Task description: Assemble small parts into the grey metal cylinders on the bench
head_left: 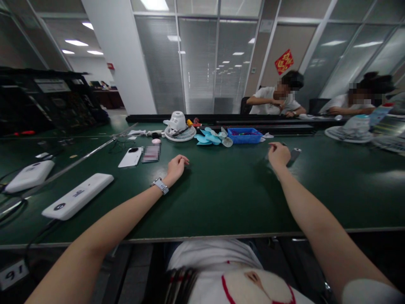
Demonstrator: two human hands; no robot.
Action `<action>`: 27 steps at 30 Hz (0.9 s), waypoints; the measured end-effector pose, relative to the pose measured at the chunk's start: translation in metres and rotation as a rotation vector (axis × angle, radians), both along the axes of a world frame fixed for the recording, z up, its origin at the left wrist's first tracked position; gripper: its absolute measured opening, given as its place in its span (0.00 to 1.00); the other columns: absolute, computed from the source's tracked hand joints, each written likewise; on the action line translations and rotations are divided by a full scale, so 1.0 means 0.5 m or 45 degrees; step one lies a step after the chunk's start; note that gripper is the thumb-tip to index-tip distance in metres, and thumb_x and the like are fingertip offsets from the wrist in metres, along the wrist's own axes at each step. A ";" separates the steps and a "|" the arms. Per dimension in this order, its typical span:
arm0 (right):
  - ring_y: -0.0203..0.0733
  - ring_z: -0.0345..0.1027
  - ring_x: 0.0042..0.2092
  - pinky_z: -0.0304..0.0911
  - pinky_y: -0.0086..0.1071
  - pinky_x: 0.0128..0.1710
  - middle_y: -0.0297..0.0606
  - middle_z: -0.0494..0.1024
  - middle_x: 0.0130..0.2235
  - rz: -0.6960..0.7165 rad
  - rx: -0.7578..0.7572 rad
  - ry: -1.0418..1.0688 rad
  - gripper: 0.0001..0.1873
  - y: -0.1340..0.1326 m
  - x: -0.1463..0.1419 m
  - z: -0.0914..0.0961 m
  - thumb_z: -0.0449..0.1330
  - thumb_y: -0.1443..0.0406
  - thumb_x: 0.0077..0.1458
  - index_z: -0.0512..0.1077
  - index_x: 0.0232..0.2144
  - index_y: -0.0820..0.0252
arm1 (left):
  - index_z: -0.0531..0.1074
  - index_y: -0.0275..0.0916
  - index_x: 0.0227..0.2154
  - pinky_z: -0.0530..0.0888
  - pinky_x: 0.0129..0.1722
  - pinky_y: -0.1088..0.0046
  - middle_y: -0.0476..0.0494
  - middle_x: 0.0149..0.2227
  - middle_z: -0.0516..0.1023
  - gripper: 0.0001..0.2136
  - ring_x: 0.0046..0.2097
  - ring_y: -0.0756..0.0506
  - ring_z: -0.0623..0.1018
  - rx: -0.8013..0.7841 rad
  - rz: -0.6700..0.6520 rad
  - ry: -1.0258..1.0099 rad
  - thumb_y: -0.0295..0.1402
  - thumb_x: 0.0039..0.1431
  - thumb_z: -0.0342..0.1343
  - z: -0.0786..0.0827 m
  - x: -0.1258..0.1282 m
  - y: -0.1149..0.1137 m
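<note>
My left hand (178, 166) rests on the green table with its fingers curled together, and I see nothing in them. A watch with a pale strap (161, 185) is on that wrist. Farther right, my right hand (279, 155) is closed, bent at the wrist, over a dark grey cylindrical object (295, 155) with a light end. Part of that object is hidden behind the hand, and its kind does not show. Beyond the hands lie light-blue fan blades (211, 137), a blue tray (244, 136) with small parts, and a white fan housing with its grille (179, 128).
On the left lie a white phone (130, 157), a long white power strip-like device (78, 196) with a cable, and another white device (31, 175). Black rails (262, 126) run along the far edge. Two people sit beyond; fan parts (351, 128) stand far right.
</note>
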State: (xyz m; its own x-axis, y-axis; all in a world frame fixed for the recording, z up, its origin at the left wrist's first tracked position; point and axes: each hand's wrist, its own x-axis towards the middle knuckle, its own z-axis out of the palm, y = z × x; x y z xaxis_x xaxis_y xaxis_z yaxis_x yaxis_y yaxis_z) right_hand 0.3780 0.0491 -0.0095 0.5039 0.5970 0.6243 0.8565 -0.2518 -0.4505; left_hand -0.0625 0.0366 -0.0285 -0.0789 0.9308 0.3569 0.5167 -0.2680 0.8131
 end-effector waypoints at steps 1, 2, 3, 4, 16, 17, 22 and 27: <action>0.53 0.69 0.42 0.61 0.42 0.42 0.54 0.77 0.41 -0.015 -0.008 -0.009 0.20 0.000 0.000 -0.001 0.49 0.65 0.59 0.78 0.46 0.62 | 0.74 0.40 0.30 0.73 0.38 0.71 0.45 0.31 0.81 0.11 0.36 0.45 0.80 -0.001 0.001 0.001 0.29 0.57 0.45 0.000 0.000 0.000; 0.53 0.68 0.43 0.61 0.43 0.43 0.55 0.77 0.41 -0.026 -0.020 -0.020 0.20 0.001 0.001 -0.001 0.49 0.65 0.59 0.77 0.46 0.64 | 0.74 0.40 0.30 0.73 0.38 0.71 0.45 0.31 0.81 0.11 0.36 0.45 0.80 -0.002 0.000 0.001 0.29 0.57 0.45 0.001 0.000 0.000; 0.54 0.68 0.43 0.61 0.43 0.44 0.55 0.76 0.41 -0.029 -0.032 -0.035 0.20 0.001 0.001 -0.003 0.49 0.65 0.59 0.77 0.46 0.64 | 0.74 0.40 0.30 0.73 0.38 0.71 0.45 0.31 0.81 0.11 0.36 0.45 0.80 -0.003 -0.002 -0.001 0.29 0.57 0.45 0.001 0.000 -0.001; 0.54 0.68 0.44 0.61 0.44 0.44 0.55 0.76 0.41 -0.021 -0.044 -0.055 0.21 0.000 0.001 -0.004 0.49 0.65 0.59 0.77 0.47 0.64 | 0.74 0.40 0.30 0.73 0.38 0.71 0.45 0.31 0.81 0.11 0.36 0.45 0.80 -0.005 -0.006 -0.003 0.29 0.57 0.45 0.002 0.000 -0.001; 0.54 0.67 0.47 0.60 0.43 0.45 0.54 0.76 0.47 0.050 -0.162 -0.270 0.20 -0.005 -0.007 -0.012 0.52 0.66 0.58 0.72 0.50 0.64 | 0.74 0.40 0.30 0.73 0.40 0.70 0.45 0.31 0.82 0.11 0.37 0.44 0.80 -0.010 -0.008 0.016 0.29 0.57 0.45 0.003 0.000 -0.003; 0.54 0.67 0.47 0.60 0.43 0.45 0.54 0.76 0.47 0.047 -0.164 -0.263 0.19 -0.005 -0.007 -0.011 0.52 0.66 0.58 0.73 0.50 0.64 | 0.74 0.40 0.30 0.73 0.40 0.70 0.45 0.30 0.82 0.11 0.37 0.44 0.80 -0.009 -0.008 0.020 0.30 0.57 0.45 0.002 -0.001 -0.002; 0.53 0.67 0.47 0.61 0.42 0.46 0.52 0.76 0.47 0.059 -0.132 -0.199 0.19 -0.005 -0.005 -0.013 0.53 0.66 0.58 0.73 0.50 0.62 | 0.74 0.40 0.30 0.73 0.40 0.70 0.45 0.31 0.82 0.12 0.37 0.44 0.80 -0.009 -0.018 0.018 0.30 0.57 0.45 0.000 -0.001 0.000; 0.52 0.67 0.48 0.62 0.42 0.47 0.50 0.74 0.48 0.065 -0.041 -0.080 0.18 -0.004 -0.004 -0.018 0.54 0.65 0.56 0.73 0.48 0.61 | 0.74 0.40 0.30 0.73 0.40 0.70 0.45 0.30 0.82 0.12 0.37 0.45 0.80 -0.011 -0.015 0.013 0.30 0.57 0.45 -0.001 0.001 0.001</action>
State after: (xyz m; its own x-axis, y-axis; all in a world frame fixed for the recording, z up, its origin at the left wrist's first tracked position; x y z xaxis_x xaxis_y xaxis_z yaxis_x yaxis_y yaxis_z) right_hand 0.3759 0.0469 -0.0187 0.4329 0.6411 0.6336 0.8948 -0.2209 -0.3879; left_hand -0.0621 0.0372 -0.0291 -0.0647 0.9346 0.3496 0.5216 -0.2670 0.8103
